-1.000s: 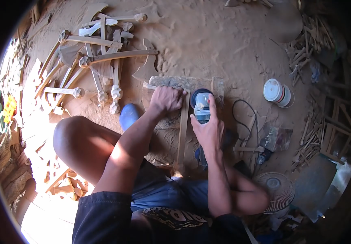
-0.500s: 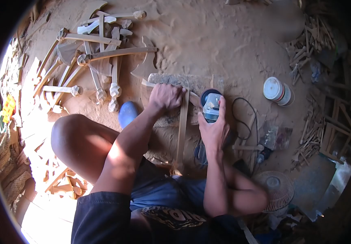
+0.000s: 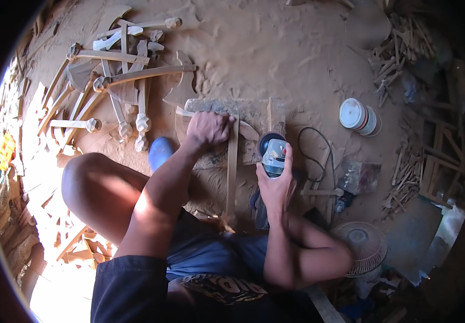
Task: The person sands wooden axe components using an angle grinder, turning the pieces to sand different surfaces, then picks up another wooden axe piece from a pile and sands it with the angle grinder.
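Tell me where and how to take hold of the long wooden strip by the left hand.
Grip the long wooden strip around its middle, probably best from the person's side. It is slim and straight, bare below the left hand near its upper end, and runs that way; the power tool in the right hand sits to its right.

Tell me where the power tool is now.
Head view: the power tool is in the right hand, right of centre, near the right end of the slab.

1. White-lidded bucket (image 3: 352, 113), right of the frame, above mid-height.
2. Caged fan (image 3: 358, 237), lower right.
3. Bright orange item (image 3: 7, 151), far left edge.
4. Heaped sticks (image 3: 396, 64), upper right.
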`<state>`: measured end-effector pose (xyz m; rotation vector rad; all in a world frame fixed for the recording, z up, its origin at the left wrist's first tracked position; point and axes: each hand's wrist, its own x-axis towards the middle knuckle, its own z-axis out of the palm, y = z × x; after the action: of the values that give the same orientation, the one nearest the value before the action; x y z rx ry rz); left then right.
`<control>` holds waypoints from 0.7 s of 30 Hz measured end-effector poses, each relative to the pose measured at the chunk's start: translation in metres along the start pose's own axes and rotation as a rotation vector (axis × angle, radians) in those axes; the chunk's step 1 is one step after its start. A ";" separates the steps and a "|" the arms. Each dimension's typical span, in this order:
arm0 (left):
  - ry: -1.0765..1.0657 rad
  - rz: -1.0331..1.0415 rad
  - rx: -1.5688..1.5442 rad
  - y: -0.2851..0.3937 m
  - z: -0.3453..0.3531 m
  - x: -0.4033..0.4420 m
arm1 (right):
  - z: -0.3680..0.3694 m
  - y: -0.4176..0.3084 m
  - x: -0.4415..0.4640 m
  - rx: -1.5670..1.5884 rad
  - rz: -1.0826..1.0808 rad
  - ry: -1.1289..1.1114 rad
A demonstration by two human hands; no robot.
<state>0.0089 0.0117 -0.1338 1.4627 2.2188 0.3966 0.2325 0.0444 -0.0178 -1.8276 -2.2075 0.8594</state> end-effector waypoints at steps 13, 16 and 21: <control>0.047 0.027 0.027 -0.003 0.005 0.000 | -0.044 -0.036 0.103 -0.028 -0.227 -0.427; 0.042 0.018 0.019 -0.002 0.004 0.001 | -0.040 -0.048 0.121 -0.071 -0.312 -0.490; -0.004 0.003 0.002 0.000 0.000 0.001 | -0.033 -0.064 0.131 -0.206 -0.327 -0.528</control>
<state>0.0082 0.0121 -0.1340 1.4664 2.2147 0.3916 0.1607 0.1722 0.0114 -1.3513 -2.9046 1.1809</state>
